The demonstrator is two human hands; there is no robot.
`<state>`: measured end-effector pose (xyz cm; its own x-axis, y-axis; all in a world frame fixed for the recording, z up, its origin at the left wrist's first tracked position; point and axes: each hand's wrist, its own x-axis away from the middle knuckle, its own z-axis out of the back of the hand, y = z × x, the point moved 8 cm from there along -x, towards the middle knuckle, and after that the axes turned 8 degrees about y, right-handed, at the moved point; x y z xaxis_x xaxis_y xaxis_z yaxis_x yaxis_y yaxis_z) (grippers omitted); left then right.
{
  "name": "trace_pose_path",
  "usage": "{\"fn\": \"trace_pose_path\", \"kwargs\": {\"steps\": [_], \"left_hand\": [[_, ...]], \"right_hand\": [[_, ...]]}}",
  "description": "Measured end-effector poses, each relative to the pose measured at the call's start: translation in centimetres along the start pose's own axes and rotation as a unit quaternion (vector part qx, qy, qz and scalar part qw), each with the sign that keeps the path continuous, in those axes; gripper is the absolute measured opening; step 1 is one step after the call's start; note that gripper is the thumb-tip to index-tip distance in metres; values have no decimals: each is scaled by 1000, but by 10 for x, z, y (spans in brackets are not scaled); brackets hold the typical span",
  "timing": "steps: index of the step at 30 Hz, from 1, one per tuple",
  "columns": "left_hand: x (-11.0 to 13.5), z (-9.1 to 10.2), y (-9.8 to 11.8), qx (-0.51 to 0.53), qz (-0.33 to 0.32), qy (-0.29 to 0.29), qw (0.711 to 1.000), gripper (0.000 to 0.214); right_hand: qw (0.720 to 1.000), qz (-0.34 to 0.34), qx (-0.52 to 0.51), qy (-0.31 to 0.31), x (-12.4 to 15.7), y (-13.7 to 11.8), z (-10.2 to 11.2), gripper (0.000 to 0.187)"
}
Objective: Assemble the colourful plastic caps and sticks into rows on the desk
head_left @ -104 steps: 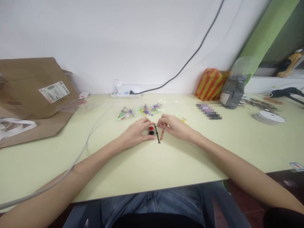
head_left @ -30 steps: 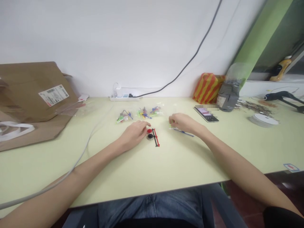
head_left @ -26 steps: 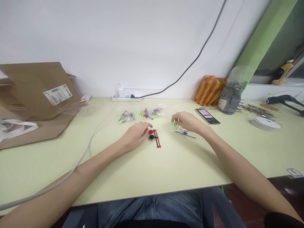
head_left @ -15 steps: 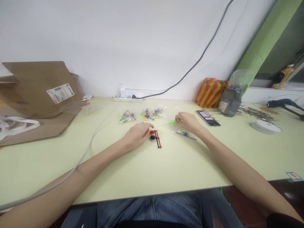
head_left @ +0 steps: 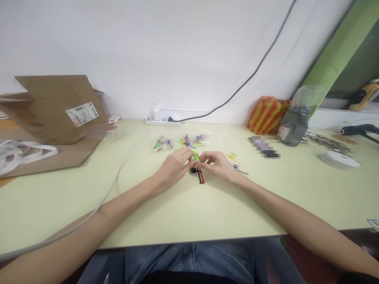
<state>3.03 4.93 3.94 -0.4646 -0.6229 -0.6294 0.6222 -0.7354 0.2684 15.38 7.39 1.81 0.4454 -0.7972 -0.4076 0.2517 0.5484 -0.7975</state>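
Note:
My left hand [head_left: 175,167] and my right hand [head_left: 218,164] meet at the middle of the pale yellow table [head_left: 183,213]. Between their fingertips is a thin green plastic stick [head_left: 195,155], pinched by both hands. Just below the fingers lie a small black round piece [head_left: 194,170], a black stick [head_left: 199,176] and a red stick [head_left: 202,177], side by side on the table. The red round piece seen before is hidden under my left fingers.
Small clear bags of coloured pieces [head_left: 180,141] lie behind my hands; more loose sticks [head_left: 237,163] to the right. A phone [head_left: 265,146], striped bag [head_left: 266,114], grey bag [head_left: 291,124], tape roll [head_left: 339,159], power strip [head_left: 162,120], grey cable [head_left: 118,177] and cardboard package [head_left: 59,114] surround them.
My right hand reached right, picked a green stick from the loose pieces, and brought it back to the centre, where my left fingers now pinch it too.

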Motion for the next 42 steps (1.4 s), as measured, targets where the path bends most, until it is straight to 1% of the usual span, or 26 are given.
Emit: {"fn": "trace_pose_path", "kwargs": {"steps": [2,4,6,9,12,14,19,22,24,26,28,29,31,33,35,36,37,39,41,42], "left_hand": [[0,2,-2,7,5,10,1000,25],[0,4,-5,18,17,15,1000,23],[2,4,-8,29,36,16,999,21],[4,3,-7,57,55,4,997,16],[4,2,1,72,38,-5,997,9],[3,4,7,59,20,-1,998,7],[-1,8,13,34,-1,4,999,15],[-1,6,16,42,-6,-7,999,18],[1,4,20,45,-14,-29,998,17],[2,2,23,44,-21,-49,998,16],[2,3,23,41,-18,-55,997,19],[2,4,20,38,-13,-53,998,20],[2,7,13,23,7,-42,999,19],[1,7,4,0,26,-37,999,19],[2,4,-3,-13,43,-43,998,21],[2,2,-6,-15,50,-49,997,21],[2,-1,-9,-16,56,-54,997,21],[2,-4,-15,-14,73,-58,996,20],[1,-6,-24,-15,90,-52,994,19],[1,-6,-29,-19,97,-47,994,19]], "right_hand": [[999,5,-33,33,0,0,2,23],[997,18,-54,46,2,-5,2,21],[998,26,-55,33,4,-12,0,18],[999,32,-22,16,7,-23,-1,15],[999,40,10,27,10,-32,1,13],[999,37,3,34,10,-36,1,14],[999,12,-29,37,7,-37,5,18],[997,17,-71,-4,5,-36,7,21],[991,-1,-129,-43,5,-33,7,25],[978,-31,-188,-84,6,-31,3,29],[967,-50,-219,-117,8,-31,-2,32],[966,-51,-218,-125,9,-32,-4,32],[973,-46,-190,-118,8,-32,-6,33],[986,-45,-132,-95,6,-26,-5,34],[996,-57,-27,-56,4,-13,1,34],[996,-64,49,-26,2,-5,8,35],[988,-68,135,6,1,1,16,36],[952,-70,294,50,0,9,28,38],[917,-70,389,46,0,13,30,36],[909,-71,409,34,0,14,29,35]]}}
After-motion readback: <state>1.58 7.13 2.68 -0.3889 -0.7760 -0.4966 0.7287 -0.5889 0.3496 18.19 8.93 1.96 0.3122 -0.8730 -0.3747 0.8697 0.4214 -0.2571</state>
